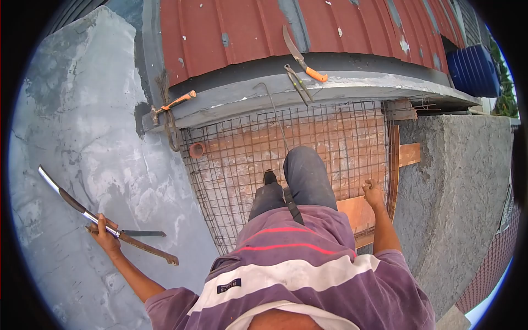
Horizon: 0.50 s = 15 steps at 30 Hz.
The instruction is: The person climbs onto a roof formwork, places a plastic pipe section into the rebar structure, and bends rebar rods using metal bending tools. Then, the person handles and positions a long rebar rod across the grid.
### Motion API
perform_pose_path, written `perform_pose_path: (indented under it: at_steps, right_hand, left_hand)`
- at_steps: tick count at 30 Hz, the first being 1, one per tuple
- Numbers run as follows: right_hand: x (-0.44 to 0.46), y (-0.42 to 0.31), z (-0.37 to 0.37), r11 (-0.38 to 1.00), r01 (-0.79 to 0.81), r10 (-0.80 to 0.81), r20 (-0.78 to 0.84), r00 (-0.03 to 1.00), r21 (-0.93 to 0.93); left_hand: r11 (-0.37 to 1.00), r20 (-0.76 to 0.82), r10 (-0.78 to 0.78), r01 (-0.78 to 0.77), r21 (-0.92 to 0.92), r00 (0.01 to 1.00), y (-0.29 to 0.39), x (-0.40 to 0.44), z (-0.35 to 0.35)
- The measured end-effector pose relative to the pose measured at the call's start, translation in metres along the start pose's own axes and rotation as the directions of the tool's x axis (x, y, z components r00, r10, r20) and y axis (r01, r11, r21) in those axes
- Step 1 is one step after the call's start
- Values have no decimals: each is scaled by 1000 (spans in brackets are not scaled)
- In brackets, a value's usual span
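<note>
My left hand point(103, 235) is gripping a long tool point(71, 202); I can't tell about my curled right hand point(373, 193). Along the ledge point(225, 103)'s edge, the steel grid point(236, 165) is already lying, uncovered.

On the far ledge point(385, 82) we have a hammer point(179, 100) left, pliers point(298, 85) midway and a saw handle point(316, 75) to their right; roof point(236, 27) beyond, mesh point(247, 132) nearer, the tool point(71, 201) in our left hand point(104, 236) left of that.

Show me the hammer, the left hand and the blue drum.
Hammer point(177, 102): head view, on its handle.
Left hand point(106, 237): head view, on the middle of the hand.
Blue drum point(472, 70): head view, on its ribbed side.
</note>
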State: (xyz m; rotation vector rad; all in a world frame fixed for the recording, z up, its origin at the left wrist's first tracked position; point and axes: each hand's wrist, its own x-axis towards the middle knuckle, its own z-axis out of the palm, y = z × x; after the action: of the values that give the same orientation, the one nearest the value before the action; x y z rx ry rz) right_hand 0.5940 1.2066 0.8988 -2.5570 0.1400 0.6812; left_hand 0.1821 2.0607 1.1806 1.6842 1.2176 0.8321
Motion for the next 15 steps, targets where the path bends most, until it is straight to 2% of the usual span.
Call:
perform_pose_path:
  at_steps: [2,3,5,6,9,12,15]
  right_hand:
    - [8,-11,-15,1000,24,-25,-49,998,-19]
    - [11,-9,-21,1000,-18,18,-28,999,-23]
    - [3,-64,-45,995,-98,98,6,995,-23]
    - [14,-44,-36,997,40,-45,-88,995,-60]
    - [26,-54,-17,999,-41,41,34,999,25]
    - [20,-88,9,997,-65,61,127,990,30]
    - [20,-92,41,999,-6,12,187,982,-35]
  left_hand:
    - [1000,10,-24,24,16,1000,-2,4,-8]
    - [999,17,-37,36,29,999,-3,4,-11]
    - [998,29,-46,44,55,999,-3,7,-14]
    - [996,32,-49,47,71,998,-2,8,-16]
    - [993,54,-80,75,89,995,-17,17,-39]
    - [992,53,-99,95,77,994,-21,22,-54]
    - [988,50,-145,142,57,988,-19,24,-62]
